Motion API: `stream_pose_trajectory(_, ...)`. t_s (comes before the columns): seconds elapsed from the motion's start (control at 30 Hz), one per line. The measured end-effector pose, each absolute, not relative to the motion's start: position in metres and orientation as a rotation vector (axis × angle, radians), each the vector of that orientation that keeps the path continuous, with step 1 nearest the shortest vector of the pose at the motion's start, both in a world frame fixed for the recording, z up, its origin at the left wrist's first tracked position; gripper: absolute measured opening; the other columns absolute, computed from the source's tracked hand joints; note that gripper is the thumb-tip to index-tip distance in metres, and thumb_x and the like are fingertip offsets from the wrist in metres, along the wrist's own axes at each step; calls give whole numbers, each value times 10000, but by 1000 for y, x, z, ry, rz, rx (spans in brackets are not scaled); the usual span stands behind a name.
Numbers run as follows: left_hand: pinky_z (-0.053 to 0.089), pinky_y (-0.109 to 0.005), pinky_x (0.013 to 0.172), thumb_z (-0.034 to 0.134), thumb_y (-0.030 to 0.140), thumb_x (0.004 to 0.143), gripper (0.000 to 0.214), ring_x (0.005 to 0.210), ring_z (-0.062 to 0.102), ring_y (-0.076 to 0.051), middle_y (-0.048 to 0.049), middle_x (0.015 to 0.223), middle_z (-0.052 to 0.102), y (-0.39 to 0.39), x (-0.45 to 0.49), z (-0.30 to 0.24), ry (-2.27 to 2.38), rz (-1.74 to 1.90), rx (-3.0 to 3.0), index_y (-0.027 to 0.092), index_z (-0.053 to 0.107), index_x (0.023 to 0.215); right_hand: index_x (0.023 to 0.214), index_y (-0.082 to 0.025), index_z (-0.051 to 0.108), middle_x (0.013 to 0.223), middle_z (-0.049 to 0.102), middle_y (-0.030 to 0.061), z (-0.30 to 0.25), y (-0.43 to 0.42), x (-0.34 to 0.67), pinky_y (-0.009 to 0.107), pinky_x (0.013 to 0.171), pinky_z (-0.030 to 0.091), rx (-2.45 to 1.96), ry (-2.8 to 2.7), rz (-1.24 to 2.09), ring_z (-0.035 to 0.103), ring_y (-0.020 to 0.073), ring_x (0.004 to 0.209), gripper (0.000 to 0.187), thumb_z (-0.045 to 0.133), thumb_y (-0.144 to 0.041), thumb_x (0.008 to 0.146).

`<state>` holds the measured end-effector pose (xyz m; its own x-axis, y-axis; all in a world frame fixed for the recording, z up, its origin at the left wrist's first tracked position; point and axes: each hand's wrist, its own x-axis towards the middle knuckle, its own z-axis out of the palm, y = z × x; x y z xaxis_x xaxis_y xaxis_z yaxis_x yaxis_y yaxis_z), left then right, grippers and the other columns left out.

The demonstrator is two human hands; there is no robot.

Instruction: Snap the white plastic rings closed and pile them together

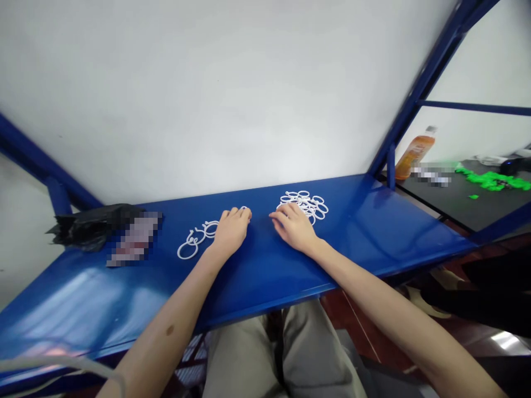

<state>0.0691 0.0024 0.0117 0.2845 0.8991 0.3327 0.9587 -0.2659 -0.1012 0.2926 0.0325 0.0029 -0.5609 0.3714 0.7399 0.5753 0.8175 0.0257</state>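
Note:
My left hand [233, 229] is closed, its fingers curled down near the table top, with a bit of a white plastic ring [243, 208] showing at the fingertips. Beside it to the left, several white rings with small tabs [188, 251] lie in a row, touching or overlapping; the hand hides the row's right end. My right hand [293, 225] is bent with its fingers drawn together, at the near left side of a pile of white rings [318, 209]. It covers part of that pile. Whatever its fingertips hold, if anything, is hidden.
The blue table [265, 276] meets a white wall behind. A black plastic bag [97, 224] and a blurred-out packet [135, 240] lie at the left. On a dark table at right are an orange drink bottle [416, 153] and green pieces [492, 179]. Blue frame posts [415, 99] flank the table.

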Motion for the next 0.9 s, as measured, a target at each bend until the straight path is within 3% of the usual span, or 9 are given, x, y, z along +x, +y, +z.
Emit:
stream_pose_trajectory(0.27, 395, -393, 831, 470, 149, 962, 236, 932, 629, -267, -99, 954, 724, -8, 81, 17, -1750, -418, -2372, 162, 571, 1176, 1088, -156, 666, 935, 646, 101, -4, 28, 287, 381, 814, 502, -620, -2352, -336, 525, 235, 883, 210, 477, -179, 999)
stream_pose_trajectory(0.47, 406, -401, 803, 484, 213, 985, 198, 915, 578, -256, -76, 916, 740, -15, 78, 22, -1565, -679, -2333, 218, 679, 1020, 1160, -157, 629, 966, 658, 119, -1, 24, 287, 418, 850, 520, -677, -2331, -184, 576, 259, 937, 221, 493, -195, 990)
stream_pose_trajectory(0.67, 418, -384, 784, 475, 262, 1005, 242, 866, 557, -228, -73, 946, 723, -29, 93, 25, -1348, -787, -2364, 230, 714, 982, 1413, -193, 437, 1104, 682, 118, -1, 20, 287, 428, 870, 563, -719, -2190, 153, 662, 235, 982, 435, 480, -192, 980)
stream_pose_trajectory(0.9, 442, -357, 771, 446, 181, 1004, 265, 857, 559, -211, -74, 960, 708, -26, 91, 20, -1211, -801, -2384, 217, 707, 974, 1341, -185, 482, 1040, 695, 90, 1, 19, 288, 382, 846, 572, -696, -2129, 362, 696, 205, 923, 343, 460, -233, 1001)
